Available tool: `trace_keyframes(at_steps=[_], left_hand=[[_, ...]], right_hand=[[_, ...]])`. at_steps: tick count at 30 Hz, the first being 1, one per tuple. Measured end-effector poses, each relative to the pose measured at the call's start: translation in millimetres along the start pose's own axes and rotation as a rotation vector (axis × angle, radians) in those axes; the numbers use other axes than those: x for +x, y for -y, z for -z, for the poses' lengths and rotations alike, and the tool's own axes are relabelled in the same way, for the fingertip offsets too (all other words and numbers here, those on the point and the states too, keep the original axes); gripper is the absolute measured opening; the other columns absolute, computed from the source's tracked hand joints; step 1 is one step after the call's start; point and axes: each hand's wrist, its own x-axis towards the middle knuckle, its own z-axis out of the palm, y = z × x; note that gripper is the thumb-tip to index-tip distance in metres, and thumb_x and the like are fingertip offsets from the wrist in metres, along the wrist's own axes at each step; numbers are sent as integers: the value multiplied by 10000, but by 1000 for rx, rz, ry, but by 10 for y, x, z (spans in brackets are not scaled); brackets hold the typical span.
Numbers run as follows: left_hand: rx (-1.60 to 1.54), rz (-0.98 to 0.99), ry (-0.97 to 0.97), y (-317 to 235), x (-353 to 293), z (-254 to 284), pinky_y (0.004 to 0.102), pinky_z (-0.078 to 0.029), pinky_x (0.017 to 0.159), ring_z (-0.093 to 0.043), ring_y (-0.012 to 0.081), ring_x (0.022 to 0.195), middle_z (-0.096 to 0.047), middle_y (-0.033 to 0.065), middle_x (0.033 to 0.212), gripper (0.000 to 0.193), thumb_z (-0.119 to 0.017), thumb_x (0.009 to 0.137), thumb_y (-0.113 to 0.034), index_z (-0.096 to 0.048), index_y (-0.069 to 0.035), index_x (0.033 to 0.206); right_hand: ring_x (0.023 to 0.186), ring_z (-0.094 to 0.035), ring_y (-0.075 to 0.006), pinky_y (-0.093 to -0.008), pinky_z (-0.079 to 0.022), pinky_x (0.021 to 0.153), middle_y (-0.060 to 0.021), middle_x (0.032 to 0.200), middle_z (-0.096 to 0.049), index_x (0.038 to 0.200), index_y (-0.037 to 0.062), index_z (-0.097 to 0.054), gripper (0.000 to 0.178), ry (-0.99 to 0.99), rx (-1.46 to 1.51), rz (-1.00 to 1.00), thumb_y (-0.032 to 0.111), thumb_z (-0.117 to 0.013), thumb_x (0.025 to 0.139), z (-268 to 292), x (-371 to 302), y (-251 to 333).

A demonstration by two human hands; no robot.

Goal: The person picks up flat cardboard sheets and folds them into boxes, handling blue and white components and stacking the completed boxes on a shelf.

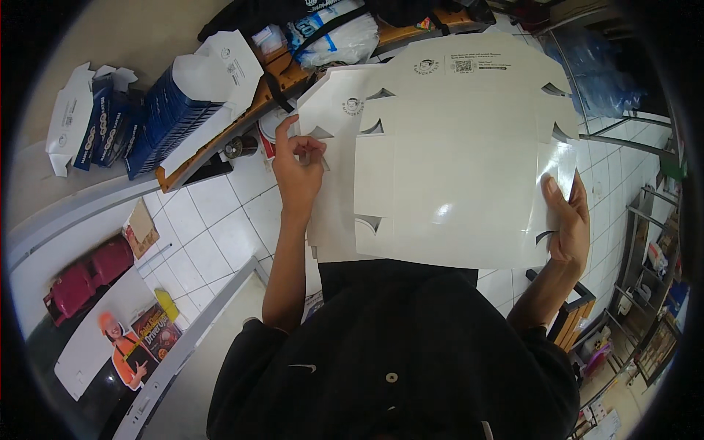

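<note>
A large flat white cardboard box blank (455, 161) with curved cut-out slots lies in front of my body. My right hand (568, 216) grips its right edge, thumb on top and fingers behind. More white blanks (334, 106) sit underneath, showing at the left. My left hand (299, 165) is at the left edge of these lower blanks, its index finger raised and the other fingers curled together by a cut flap. What those fingertips pinch, if anything, is too small to make out.
Folded blue-and-white boxes (180, 106) stand stacked at the upper left, beside a wooden bench (268, 88). A plastic-wrapped pack (334, 37) rests on the bench. Metal shelving (645, 227) runs along the right, over a white tiled floor (220, 213). A dark red object (88, 275) is at the left.
</note>
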Motion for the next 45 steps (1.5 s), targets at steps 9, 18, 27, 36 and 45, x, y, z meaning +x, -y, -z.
trace_keyframes(at_steps=[9, 18, 27, 36, 45], left_hand=[[189, -34, -82, 204, 30, -99, 342, -501, 922, -654, 265, 1014, -673, 218, 1130, 754, -828, 793, -118, -431, -42, 1430], [-904, 532, 303, 230, 114, 104, 334, -504, 975, -628, 195, 1136, -629, 139, 1305, 650, -470, 1056, -508, -469, 20, 1435], [-529, 381, 281, 155, 30, 89, 318, -513, 970, -657, 193, 1107, -671, 131, 1248, 564, -750, 893, -58, -495, 13, 1391], [-590, 468, 302, 299, -114, 264, 338, -516, 982, -662, 223, 1104, -657, 134, 1264, 629, -753, 890, -61, -446, 14, 1433], [-524, 361, 242, 243, -411, 101, 359, -455, 1046, -590, 251, 1214, -600, 161, 1335, 680, -716, 929, -136, -364, 9, 1492]], right_hand=[[1046, -667, -211, -314, -519, 931, -157, 1173, -666, 1361, -64, -510, 562, 175, 59, -6, 135, -745, 891, -180, -29, 41], [1229, -569, -214, -345, -454, 1045, -148, 1330, -615, 1453, -28, -467, 569, 483, 64, -273, 174, -685, 968, -673, 336, -1002], [1247, -588, -265, -375, -464, 1079, -189, 1379, -582, 1490, -26, -413, 636, 535, 97, -441, 229, -680, 972, -762, 230, -1209], [868, -658, -380, -462, -522, 731, -241, 956, -669, 1123, -38, -653, 410, 162, -850, 48, 327, -691, 939, -635, 136, -925], [1029, -572, -402, -455, -461, 893, -261, 1090, -578, 1308, -64, -547, 539, 115, -498, 308, 320, -674, 952, -914, 255, -1669]])
